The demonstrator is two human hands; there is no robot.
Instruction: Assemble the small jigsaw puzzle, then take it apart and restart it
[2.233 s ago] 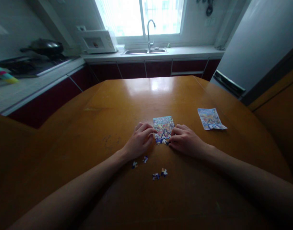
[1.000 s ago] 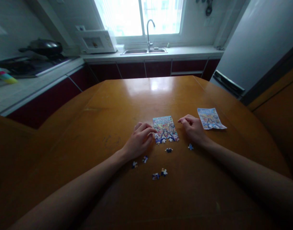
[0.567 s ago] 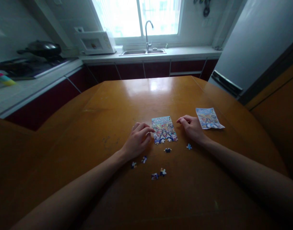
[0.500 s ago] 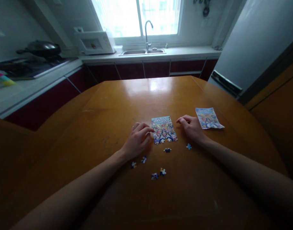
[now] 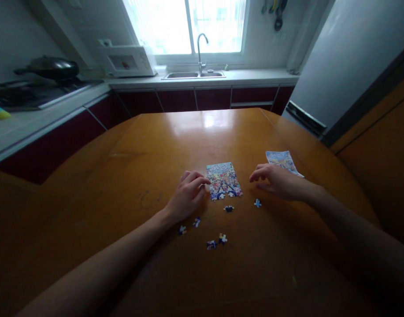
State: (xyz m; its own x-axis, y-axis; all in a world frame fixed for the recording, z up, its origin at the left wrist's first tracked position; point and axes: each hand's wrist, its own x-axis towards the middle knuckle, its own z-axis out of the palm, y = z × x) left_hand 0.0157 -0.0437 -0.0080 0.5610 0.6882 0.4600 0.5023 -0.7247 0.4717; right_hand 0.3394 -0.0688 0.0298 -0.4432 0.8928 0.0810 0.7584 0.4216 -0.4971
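A partly joined jigsaw puzzle (image 5: 223, 179) lies on the wooden table, its near edge jagged. My left hand (image 5: 188, 193) rests at its left side, fingers loosely bent and apart, fingertips at the puzzle's edge. To the right, my right hand (image 5: 274, 178) hovers with curled, parted fingers and nothing visible in them. It partly covers a paper picture sheet (image 5: 281, 159). Below that hand is a blue puzzle piece (image 5: 257, 203). A dark piece (image 5: 228, 208) sits just under the puzzle. Nearer me are several loose pieces, among them a white-and-orange piece (image 5: 223, 238) and a purple piece (image 5: 211, 245).
The wooden table (image 5: 149, 145) reaches toward a counter with a sink (image 5: 182, 75) and tap. At the back left stand a white microwave (image 5: 127, 61) and a black pan (image 5: 54, 68) on the stove. A fridge (image 5: 330, 57) is on the right.
My right hand has lifted and moved right, away from the puzzle, now over part of the picture sheet. My left hand stays by the puzzle. The view has shifted slightly.
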